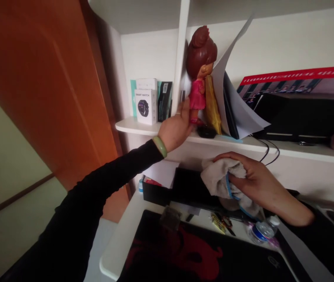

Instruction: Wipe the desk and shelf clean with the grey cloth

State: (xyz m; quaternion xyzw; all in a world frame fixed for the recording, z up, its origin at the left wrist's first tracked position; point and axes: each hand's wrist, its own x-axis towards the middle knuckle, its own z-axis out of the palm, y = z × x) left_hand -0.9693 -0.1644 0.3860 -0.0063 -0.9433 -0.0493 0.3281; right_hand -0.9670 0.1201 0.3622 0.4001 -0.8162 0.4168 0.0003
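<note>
Doll figurine in a pink dress, upright on a white shelf, just right of the shelf's upright divider and beside a yellow packet. Left hand, a green bangle at the wrist, low against the figure, with fingers together and flat along the dress, no clear grasp: a light, low contact, sensible for so top-heavy a figure. Right hand just below the shelf, fingers curled firmly around a bunched grey cloth with blue edging, its folds gathered into a soft, compact pad. Beneath both, a black desk mat and a water bottle.
</note>
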